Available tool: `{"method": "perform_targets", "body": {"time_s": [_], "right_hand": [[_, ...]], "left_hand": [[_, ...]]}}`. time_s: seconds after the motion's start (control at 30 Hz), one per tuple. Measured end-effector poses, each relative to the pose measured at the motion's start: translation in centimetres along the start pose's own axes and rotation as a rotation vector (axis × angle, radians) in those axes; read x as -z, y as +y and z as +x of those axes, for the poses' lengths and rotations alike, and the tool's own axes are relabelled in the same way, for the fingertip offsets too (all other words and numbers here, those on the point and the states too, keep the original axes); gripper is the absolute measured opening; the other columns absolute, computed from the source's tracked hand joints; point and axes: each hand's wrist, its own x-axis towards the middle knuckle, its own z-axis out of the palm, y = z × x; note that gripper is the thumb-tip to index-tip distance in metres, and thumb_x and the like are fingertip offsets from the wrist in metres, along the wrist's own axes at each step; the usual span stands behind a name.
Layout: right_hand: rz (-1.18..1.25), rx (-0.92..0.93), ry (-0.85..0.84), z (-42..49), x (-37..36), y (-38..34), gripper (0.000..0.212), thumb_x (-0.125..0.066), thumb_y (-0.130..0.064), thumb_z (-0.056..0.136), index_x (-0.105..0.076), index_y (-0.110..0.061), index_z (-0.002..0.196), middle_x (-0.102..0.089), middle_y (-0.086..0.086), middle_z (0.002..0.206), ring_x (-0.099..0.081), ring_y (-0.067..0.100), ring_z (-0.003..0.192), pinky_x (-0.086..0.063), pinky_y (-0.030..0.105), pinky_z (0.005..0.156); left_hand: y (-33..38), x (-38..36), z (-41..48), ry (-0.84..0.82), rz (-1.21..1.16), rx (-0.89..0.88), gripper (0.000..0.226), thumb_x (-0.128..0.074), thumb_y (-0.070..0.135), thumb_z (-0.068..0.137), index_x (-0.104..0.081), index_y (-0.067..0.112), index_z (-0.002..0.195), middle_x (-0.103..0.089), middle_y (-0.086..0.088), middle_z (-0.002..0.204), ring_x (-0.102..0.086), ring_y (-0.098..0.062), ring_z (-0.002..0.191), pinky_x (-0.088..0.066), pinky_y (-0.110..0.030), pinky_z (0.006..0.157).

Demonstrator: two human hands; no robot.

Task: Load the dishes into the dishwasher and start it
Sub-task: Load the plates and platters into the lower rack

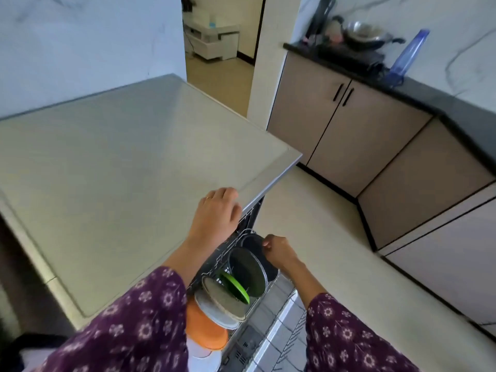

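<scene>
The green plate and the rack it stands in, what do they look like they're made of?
The green plate looks like plastic or melamine, glossy: bright even colour, soft highlight along its rim. The rack looks like coated metal wire, pale grey: thin rods and tines, though blur leaves the coating uncertain.

The dishwasher top [120, 157] is brushed matt metal, the rack [298, 328] thin wire, the green plate [236, 288] glossy plastic.
</scene>
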Motion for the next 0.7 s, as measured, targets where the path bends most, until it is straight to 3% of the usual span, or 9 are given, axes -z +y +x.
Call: {"method": "perform_targets", "body": {"time_s": [0.1,0.27,0.53,0.7], "right_hand": [[-0.002,0.073,0.040,-4.5,2.3,-3.3,0.028,-0.043,-0.016,0.090,-0.065,-0.009,0.104,-0.067,0.015,0.106,-0.064,0.030,0.094,-0.054,0.039,0.081],[-0.015,0.269,0.117,-13.3,5.9,-10.4,0.024,-0.047,-0.021,0.090,-0.067,-0.013,0.099,-0.070,0.011,0.099,-0.065,0.025,0.089,-0.053,0.037,0.079],[-0.015,0.568,0.181,-26.1,9.3,-24.9,0.018,-0.056,-0.016,0.087,-0.071,-0.010,0.094,-0.071,0.011,0.096,-0.064,0.025,0.094,-0.048,0.032,0.086],[-0.041,0.767,0.172,-32.5,7.8,-34.3,0.014,-0.061,-0.015,0.083,-0.073,-0.011,0.088,-0.072,0.012,0.089,-0.066,0.027,0.087,-0.050,0.033,0.080]], "left_hand": [[0.6,3.9,-4.5,-0.043,-0.005,0.087,0.025,-0.055,0.018,0.090,-0.058,0.006,0.112,-0.064,-0.007,0.108,-0.060,-0.024,0.094,-0.047,-0.034,0.082],[0.8,12.6,-12.3,-0.047,0.023,0.261,0.031,-0.050,0.022,0.092,-0.053,0.013,0.121,-0.059,-0.003,0.121,-0.055,-0.022,0.108,-0.043,-0.034,0.092],[0.6,28.5,-24.5,0.122,0.097,0.508,0.029,-0.054,0.021,0.087,-0.056,0.011,0.115,-0.060,-0.008,0.114,-0.056,-0.031,0.104,-0.045,-0.040,0.086],[0.1,37.4,-34.0,0.208,0.179,0.661,0.029,-0.053,0.025,0.087,-0.054,0.012,0.113,-0.060,-0.009,0.111,-0.058,-0.031,0.102,-0.049,-0.041,0.083]]}}
